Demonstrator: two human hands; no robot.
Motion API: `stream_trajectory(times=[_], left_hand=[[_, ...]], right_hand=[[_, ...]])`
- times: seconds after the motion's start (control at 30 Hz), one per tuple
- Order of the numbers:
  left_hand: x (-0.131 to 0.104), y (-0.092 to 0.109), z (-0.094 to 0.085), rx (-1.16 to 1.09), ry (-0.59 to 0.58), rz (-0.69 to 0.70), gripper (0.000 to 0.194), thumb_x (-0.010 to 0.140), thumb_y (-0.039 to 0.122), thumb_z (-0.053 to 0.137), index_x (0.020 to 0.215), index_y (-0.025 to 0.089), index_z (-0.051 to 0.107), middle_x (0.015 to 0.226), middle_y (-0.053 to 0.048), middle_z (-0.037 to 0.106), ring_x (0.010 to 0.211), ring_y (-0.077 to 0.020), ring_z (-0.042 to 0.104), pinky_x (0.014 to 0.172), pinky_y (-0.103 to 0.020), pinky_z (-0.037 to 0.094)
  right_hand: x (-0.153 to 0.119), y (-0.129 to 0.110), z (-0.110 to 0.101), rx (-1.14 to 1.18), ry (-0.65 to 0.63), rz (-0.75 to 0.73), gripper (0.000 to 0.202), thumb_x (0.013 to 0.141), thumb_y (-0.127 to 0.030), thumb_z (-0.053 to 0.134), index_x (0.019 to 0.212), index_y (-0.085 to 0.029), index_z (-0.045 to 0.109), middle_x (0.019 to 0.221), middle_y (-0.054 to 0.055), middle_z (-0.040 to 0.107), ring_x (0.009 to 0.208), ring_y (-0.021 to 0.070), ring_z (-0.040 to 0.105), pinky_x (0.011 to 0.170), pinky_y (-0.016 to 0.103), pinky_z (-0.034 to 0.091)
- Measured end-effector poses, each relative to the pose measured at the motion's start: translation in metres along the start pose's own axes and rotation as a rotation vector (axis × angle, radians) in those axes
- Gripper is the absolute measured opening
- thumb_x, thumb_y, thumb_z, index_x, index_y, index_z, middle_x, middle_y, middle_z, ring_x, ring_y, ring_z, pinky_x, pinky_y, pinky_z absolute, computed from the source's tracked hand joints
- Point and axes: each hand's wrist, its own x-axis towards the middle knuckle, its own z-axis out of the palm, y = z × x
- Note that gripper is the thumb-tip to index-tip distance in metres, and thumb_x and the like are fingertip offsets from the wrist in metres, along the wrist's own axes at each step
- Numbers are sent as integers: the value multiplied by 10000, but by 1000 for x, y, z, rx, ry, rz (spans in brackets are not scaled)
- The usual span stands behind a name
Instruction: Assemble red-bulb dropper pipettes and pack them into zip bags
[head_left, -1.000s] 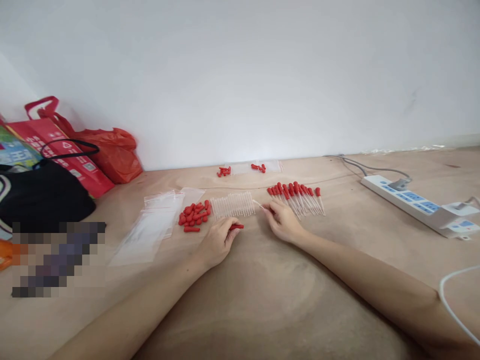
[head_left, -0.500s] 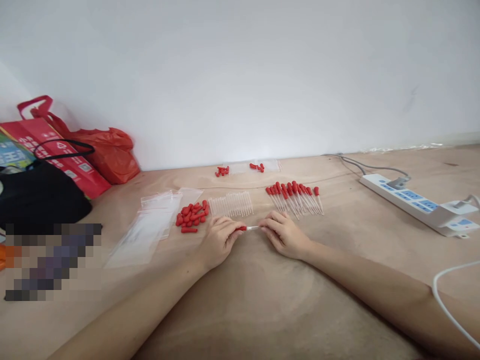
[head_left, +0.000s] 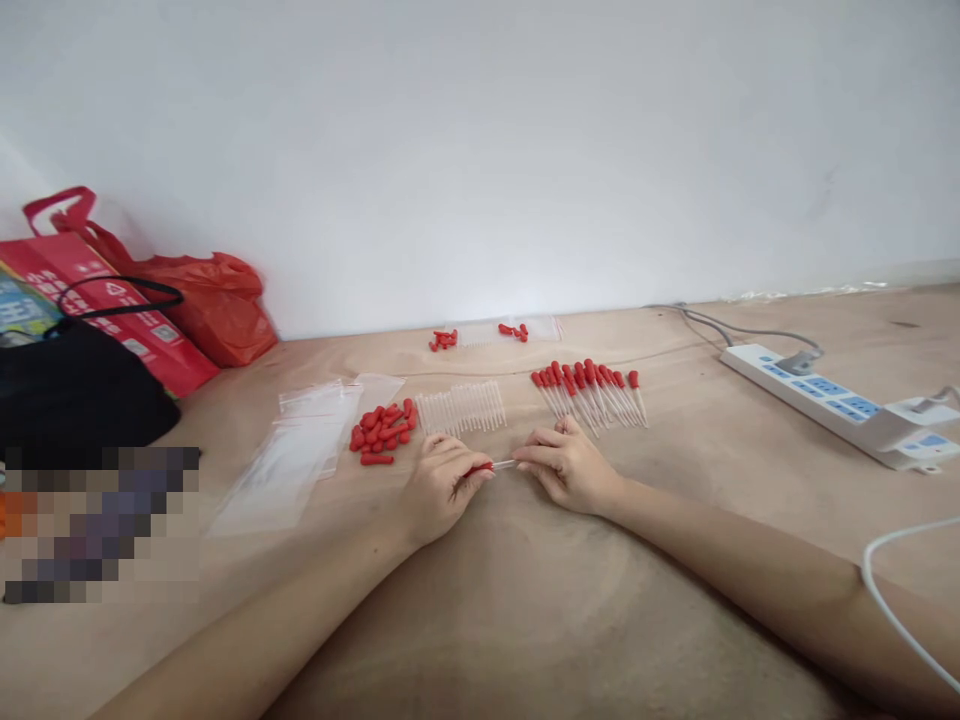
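Observation:
Between finger and thumb, my left hand (head_left: 448, 484) pinches a red rubber dropper bulb (head_left: 481, 467), mostly covered by the fingers. My right hand (head_left: 564, 466) is closed on a clear dropper tube (head_left: 504, 463); its near end meets the bulb, and the rest is hidden in the hand. Just left of my left hand lies a pile of loose red bulbs (head_left: 384, 427). Beyond the hands is a row of bare clear tubes (head_left: 461, 407). Droppers with red bulbs fitted (head_left: 589, 380) lie fanned out behind my right hand.
Clear zip bags (head_left: 300, 450) lie flat at the left. More red bulbs (head_left: 442, 340) and tubes rest near the wall. A white power strip (head_left: 832, 400) with plugged cords sits right. Red bags (head_left: 202, 310) and a black bag (head_left: 90, 390) stand far left; a white cable (head_left: 877, 590) crosses my right forearm.
My fingers have shifted slightly around the bulb and tube, and less of both shows between the hands. The joined piece has dipped a little. Everything on the table stays in place.

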Motion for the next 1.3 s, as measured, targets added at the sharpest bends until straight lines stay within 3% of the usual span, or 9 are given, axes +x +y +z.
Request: stream_trajectory(times=[0.43,0.67,0.87,0.93,1.03,1.17,1.3], left_hand=[[0,5,1,62,-50,75,168,850,223,426,765,162,557,659,-3,604,654,-133,511,782,-331,318],[1,5,2,89,-84,79,175,853,231,420,769,162,557,675,-1,616,678,-133,523,795,-327,310],[4,-4,-4,125,-69,41,139,851,269,449,852,199,569,757,12,645,763,-153,539,822,-347,276],[3,-9,-6,170,-50,-18,210,823,320,489,988,202,544,895,-20,637,855,-184,529,838,-359,281],[1,-16,-7,231,-36,-122,391,790,358,519,1139,195,458,1036,-63,578,949,-223,492,852,-378,297],[0,-19,-6,227,-71,-156,315,805,306,489,1102,204,470,1026,-53,569,960,-219,489,841,-367,323],[1,-18,-6,218,-95,-159,269,808,289,483,1065,210,488,1016,-48,568,958,-216,492,829,-363,336]], right_hand=[[3,-12,4,-105,2,-72,271,851,-193,354,740,-141,596,658,26,522,580,114,380,628,288,221],[6,-12,6,-87,-76,-76,288,864,-193,332,758,-129,592,666,36,515,611,118,404,626,274,244],[13,-13,-5,-213,-130,-67,242,849,-255,400,759,-157,602,737,50,560,705,151,454,644,284,269],[14,-7,-11,-234,-132,7,222,837,-235,410,756,-153,599,750,60,571,721,157,475,649,277,291],[16,14,-22,-177,-47,293,196,819,-192,404,799,-142,593,780,68,592,698,144,512,621,241,332],[20,44,-32,-180,92,670,156,764,-168,439,831,-156,579,700,42,614,648,146,544,591,226,352],[32,59,-24,-179,123,773,134,751,-202,466,852,-152,539,736,59,622,691,165,563,587,227,361]])
